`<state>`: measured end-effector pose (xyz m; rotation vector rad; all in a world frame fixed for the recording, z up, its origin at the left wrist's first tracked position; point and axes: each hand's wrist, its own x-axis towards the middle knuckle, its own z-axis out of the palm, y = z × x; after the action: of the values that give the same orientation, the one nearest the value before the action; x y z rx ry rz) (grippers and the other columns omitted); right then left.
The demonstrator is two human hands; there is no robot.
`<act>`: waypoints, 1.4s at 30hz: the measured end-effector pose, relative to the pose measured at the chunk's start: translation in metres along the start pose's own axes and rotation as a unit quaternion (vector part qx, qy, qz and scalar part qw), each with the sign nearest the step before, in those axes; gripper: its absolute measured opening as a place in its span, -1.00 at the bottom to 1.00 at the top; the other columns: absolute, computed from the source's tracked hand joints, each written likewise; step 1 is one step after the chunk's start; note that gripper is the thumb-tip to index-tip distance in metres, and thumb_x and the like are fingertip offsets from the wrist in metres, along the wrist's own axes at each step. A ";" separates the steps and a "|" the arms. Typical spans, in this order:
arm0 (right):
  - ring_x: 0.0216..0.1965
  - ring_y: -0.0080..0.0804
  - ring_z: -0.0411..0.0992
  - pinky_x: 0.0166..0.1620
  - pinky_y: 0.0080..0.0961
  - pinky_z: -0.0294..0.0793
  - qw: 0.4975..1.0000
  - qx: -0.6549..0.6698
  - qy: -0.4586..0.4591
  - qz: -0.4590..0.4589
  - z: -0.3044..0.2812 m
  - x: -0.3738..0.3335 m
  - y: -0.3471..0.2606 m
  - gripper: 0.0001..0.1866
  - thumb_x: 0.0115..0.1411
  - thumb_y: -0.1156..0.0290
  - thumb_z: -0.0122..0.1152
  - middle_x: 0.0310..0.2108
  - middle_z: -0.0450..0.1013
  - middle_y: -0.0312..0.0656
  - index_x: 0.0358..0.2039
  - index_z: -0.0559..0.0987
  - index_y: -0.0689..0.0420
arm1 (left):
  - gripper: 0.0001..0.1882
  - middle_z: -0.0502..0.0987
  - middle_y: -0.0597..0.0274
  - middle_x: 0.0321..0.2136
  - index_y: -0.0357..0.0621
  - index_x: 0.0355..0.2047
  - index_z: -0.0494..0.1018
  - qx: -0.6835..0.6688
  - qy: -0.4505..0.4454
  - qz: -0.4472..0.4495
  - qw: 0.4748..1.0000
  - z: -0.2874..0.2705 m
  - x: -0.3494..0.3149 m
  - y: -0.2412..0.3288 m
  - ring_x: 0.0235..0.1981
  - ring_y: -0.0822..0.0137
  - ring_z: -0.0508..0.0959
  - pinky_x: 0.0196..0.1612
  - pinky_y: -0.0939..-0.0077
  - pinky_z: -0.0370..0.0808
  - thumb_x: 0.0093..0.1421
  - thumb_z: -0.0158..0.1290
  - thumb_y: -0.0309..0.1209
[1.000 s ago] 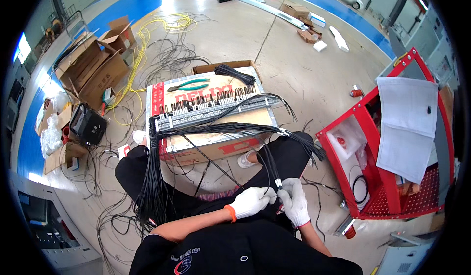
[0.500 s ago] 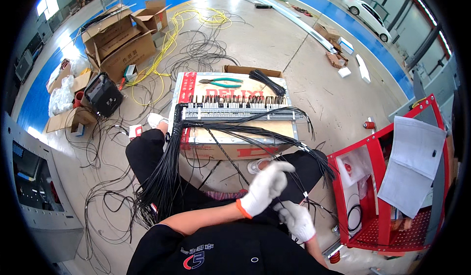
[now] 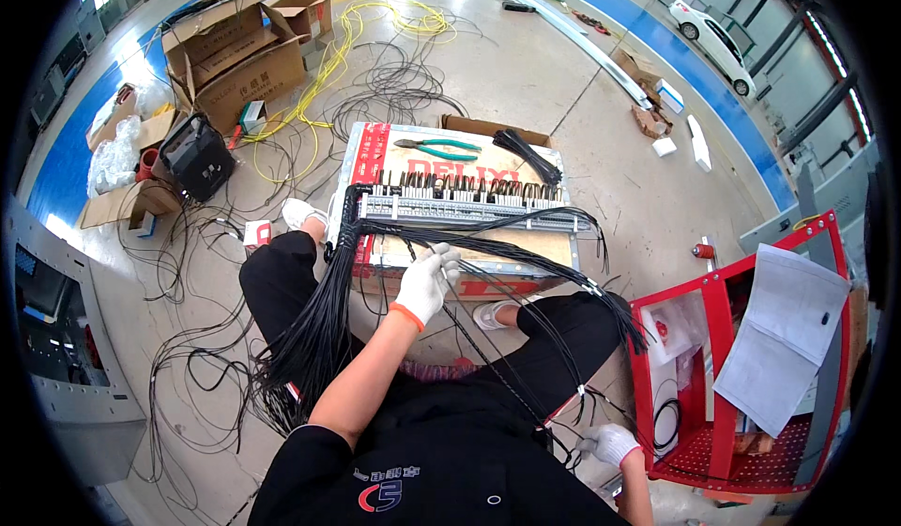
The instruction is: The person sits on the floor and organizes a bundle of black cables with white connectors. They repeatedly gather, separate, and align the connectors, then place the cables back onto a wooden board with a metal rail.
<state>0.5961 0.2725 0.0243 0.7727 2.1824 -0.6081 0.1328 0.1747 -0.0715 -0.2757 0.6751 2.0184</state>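
My left hand, in a white glove, is over the near edge of the box in front of me, its fingers curled. A twisted strand of black wires runs from beside it toward my lap; what its fingers hold is hidden. My right hand, also gloved, is low at the right beside my thigh, fingers closed around thin black wires. Behind the left hand, a rail of grey terminal blocks lies on the box. A thick black wire bundle hangs from its left end, and more wires stretch rightward.
Green-handled pliers and a coil of black wire ties or wires rest on the wooden box. At right stands a red metal frame with papers on it. Loose cables and cardboard boxes lie at left.
My left hand has moved up and left from my lap toward the terminal rail. My right hand has moved down and right, so the hands are now far apart.
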 end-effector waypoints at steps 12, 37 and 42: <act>-0.14 -0.02 0.58 -0.08 -0.26 0.53 0.938 0.183 0.235 -0.176 -0.125 0.139 -0.237 -0.33 0.22 0.41 0.17 -0.19 0.56 0.10 0.31 0.17 0.21 | -0.78 0.57 0.15 -0.17 -0.23 -0.04 0.40 0.056 0.004 0.037 0.998 -0.014 0.010 -0.007 -0.23 0.36 0.58 -0.16 0.56 0.57 0.32 -0.01 -0.50; -0.40 -0.17 0.57 -0.24 -0.40 0.53 0.920 0.192 0.216 -0.264 -0.159 0.173 -0.193 -0.80 0.19 0.38 0.19 -0.44 0.56 -0.03 -0.24 0.63 0.20 | -0.87 0.53 0.43 -0.48 -0.08 -0.26 0.55 0.073 -0.042 -0.083 0.993 -0.003 -0.038 -0.022 -0.54 0.63 0.41 -0.51 0.77 0.27 0.22 0.20 -0.36; -0.56 -0.22 0.51 -0.40 -0.39 0.47 0.927 0.134 0.255 -0.241 -0.149 0.166 -0.194 -0.80 0.22 0.30 0.19 -0.59 0.51 -0.08 -0.35 0.61 0.18 | -0.82 0.56 0.36 -0.43 -0.16 -0.23 0.57 0.162 -0.032 -0.023 0.986 -0.009 -0.035 -0.028 -0.55 0.51 0.47 -0.47 0.64 0.42 0.18 0.20 -0.37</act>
<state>0.3005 0.2840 0.0252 0.5664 2.8457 -1.0648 0.1742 0.1556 -0.0730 -0.0337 0.9325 1.8301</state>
